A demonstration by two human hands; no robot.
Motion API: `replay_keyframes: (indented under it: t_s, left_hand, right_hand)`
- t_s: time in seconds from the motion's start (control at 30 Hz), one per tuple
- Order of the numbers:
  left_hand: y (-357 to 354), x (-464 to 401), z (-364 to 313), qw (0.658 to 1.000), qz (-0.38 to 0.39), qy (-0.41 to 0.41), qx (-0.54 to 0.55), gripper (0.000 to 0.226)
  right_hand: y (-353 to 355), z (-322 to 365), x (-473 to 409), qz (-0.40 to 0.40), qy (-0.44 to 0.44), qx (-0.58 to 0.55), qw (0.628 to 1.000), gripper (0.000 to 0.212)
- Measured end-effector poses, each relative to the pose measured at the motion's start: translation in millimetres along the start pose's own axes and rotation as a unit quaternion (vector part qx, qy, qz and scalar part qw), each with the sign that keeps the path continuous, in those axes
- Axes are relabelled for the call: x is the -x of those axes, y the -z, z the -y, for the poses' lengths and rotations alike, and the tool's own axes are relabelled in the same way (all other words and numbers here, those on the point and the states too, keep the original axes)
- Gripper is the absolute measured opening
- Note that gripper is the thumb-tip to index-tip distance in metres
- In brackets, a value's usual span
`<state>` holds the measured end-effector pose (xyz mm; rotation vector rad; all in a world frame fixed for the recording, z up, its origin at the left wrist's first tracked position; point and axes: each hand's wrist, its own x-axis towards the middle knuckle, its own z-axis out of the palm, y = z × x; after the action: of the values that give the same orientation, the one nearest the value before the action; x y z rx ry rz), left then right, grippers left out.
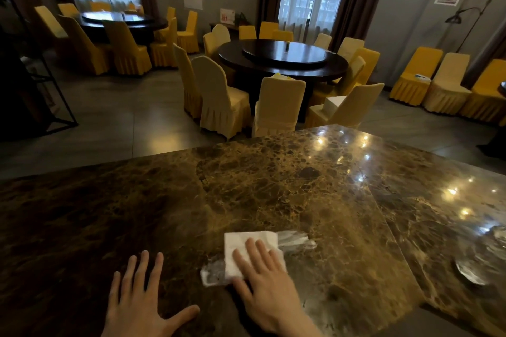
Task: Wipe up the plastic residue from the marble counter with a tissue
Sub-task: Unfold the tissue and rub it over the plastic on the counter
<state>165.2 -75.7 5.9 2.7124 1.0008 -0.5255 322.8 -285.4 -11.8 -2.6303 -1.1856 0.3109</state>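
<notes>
A white folded tissue (247, 244) lies on the brown marble counter (273, 186) near its front edge. My right hand (262, 279) presses flat on the tissue's near half, fingers spread. Clear crumpled plastic residue (294, 241) pokes out past the tissue's right side, and another whitish patch of plastic (212, 273) shows at its lower left, beside my thumb. To the left of the tissue, my left hand (142, 295) rests flat on the bare marble, fingers apart, holding nothing.
Shiny metal or glass dishes (469, 272) sit at the counter's right end. Beyond the counter's far edge stand round dark dining tables (283, 61) ringed by yellow-covered chairs (276, 107). A dark metal frame (52, 90) stands at the left.
</notes>
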Motion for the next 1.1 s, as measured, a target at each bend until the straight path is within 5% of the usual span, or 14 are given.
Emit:
replay_keyframes:
  t_s: [0.23,0.4,0.53,0.87,1.1]
  left_hand:
    - [-7,-6,-2,1.000,-0.021,-0.017,0.007,0.148]
    - [-5,-6,-2,1.000,-0.021,-0.018,-0.001,0.148]
    - [-5,-6,-4,0.999,-0.034,-0.015,-0.006,0.147]
    - [-13,-6,2,0.998,-0.059,-0.028,0.023,0.146]
    - [-19,-4,5,0.995,-0.091,-0.033,0.032,0.142]
  right_hand:
    - [19,-36,-1,-0.027,-0.163,-0.006,0.986,0.069]
    - [0,15,-7,0.011,-0.053,-0.039,0.998,0.087]
    - [-12,31,0,0.046,0.037,-0.032,0.998,0.080]
    - [17,-15,-2,-0.009,-0.132,-0.028,0.991,0.065]
    - [-7,39,-1,0.044,-0.007,-0.055,0.997,0.081]
